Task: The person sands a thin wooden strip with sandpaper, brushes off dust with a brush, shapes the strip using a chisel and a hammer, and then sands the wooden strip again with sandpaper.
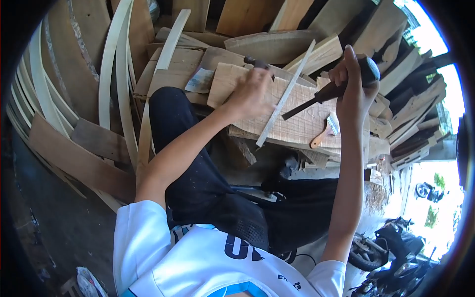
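My right hand (354, 94) is raised over the right part of the wooden board (302, 119), closed around a chisel (329, 94). The chisel has a dark handle with a rounded pale-blue end, and its flat dark blade points down to the left. Over the board's left part is my left hand (252, 94), smeared by motion. A dark object (257, 63) shows at its fingertips, too unclear to name. Between the hands a thin wooden strip (287, 94) lies slantwise across the board. Below the chisel rests a brush (324, 132) with a wooden handle. Crosswise marks cover the board's pale face.
Long curved wooden strips (116, 64) stand at the left. Planks (252, 17) lean behind the board, with stacked offcuts (415, 109) at the right. A crumpled piece of paper (199, 80) lies by my left knee (170, 104). Motorbikes (396, 257) stand at lower right.
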Motion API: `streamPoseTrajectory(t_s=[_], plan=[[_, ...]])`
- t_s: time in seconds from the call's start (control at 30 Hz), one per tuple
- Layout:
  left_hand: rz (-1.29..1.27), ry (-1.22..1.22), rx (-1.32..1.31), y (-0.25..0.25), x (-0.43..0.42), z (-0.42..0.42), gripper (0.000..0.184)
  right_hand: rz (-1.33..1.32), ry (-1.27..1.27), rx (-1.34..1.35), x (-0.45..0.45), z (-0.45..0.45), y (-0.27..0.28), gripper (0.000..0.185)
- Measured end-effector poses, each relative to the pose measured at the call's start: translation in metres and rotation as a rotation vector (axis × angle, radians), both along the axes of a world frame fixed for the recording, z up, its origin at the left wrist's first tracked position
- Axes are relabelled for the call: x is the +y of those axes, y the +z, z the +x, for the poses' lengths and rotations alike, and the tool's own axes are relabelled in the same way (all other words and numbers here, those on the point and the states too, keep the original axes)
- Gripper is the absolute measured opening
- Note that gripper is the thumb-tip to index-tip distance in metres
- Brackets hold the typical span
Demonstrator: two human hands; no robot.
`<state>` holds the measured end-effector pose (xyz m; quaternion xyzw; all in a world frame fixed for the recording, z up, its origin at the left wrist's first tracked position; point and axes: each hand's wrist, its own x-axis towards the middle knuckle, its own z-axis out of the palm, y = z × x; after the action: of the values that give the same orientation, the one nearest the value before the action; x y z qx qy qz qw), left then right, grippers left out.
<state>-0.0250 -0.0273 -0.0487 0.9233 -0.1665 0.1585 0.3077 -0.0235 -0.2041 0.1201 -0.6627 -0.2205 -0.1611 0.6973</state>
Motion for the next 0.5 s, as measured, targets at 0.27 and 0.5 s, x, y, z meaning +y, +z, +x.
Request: streamPoseTrajectory(t_s=[0.27, 0.5], plan=[[-0.932, -0.421, 0.088, 0.075, -0.042, 0.02, 0.032, -0.18, 0.066, -0.236, 0.015, 0.022, -0.013, 0.043], [-1.334, -0.476, 0.352, 0.031, 0.0, 0.011, 0.045, -1.069, -0.059, -0.02, -0.035, 0.03, -0.15, 0.054]])
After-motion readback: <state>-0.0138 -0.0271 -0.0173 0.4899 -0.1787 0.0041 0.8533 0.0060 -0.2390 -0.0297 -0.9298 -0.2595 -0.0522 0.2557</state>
